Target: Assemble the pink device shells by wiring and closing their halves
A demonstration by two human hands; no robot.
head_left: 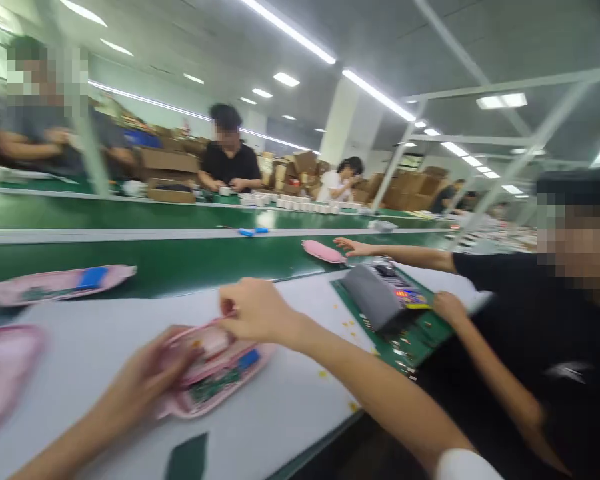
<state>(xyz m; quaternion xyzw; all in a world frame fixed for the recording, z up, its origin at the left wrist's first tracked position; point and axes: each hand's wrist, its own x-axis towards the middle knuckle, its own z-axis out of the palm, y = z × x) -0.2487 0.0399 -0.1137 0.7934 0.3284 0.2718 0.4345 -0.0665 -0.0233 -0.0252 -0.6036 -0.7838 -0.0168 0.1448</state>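
Head camera view: a glossy pink plastic shell half, elongated and hollow (214, 345), is held tilted above a matching pink plastic shell tray (233, 393), in which a green printed circuit board (215, 387) and a small bright-blue rectangular block (249, 360) are carried. The tray is set directly below the raised half, shifted toward the wearer and to the right, so that its far rim is overlapped from this viewpoint; whether the two pieces are touching cannot be told. Both long axes are laid nearly alike, slanting from the near left to the far right. The raised half's left end is covered by the bare left hand (153, 368); its far right end is reached by the bare right hand (260, 312), to which the blue block is also nearer. By the left hand the raised half is gripped, the thumb being laid over its hollow side and the other fingers mostly hidden behind it. The right fingers are curled and closed in a pinch on the far edge, with no wide gap left between thumb and forefinger; the exact contact is blurred. Everything is arranged over a white sheet (105, 347) by which the green bench surface (195, 267) is partly covered.
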